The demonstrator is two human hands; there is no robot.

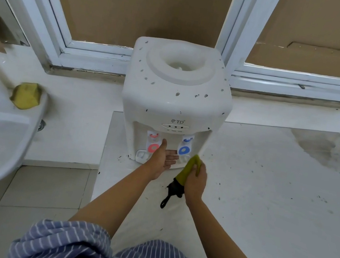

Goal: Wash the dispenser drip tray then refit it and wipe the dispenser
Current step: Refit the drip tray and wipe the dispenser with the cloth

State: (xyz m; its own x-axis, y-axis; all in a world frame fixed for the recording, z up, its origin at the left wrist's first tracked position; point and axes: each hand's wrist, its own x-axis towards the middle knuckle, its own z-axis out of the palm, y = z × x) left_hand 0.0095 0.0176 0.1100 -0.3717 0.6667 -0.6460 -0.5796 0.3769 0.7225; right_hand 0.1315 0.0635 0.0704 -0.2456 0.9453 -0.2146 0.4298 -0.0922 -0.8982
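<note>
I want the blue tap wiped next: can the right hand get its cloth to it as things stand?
Probably yes. The right hand holds the green cloth just below the blue tap, with nothing between them; the left hand lies off to the side.

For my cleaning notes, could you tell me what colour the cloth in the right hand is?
Yellow-green cloth, seen in the head view.

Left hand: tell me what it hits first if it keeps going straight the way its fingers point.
The left hand points right, across the dispenser front above the drip tray. It would probably meet the cloth in the right hand first; depth is unclear.
</note>
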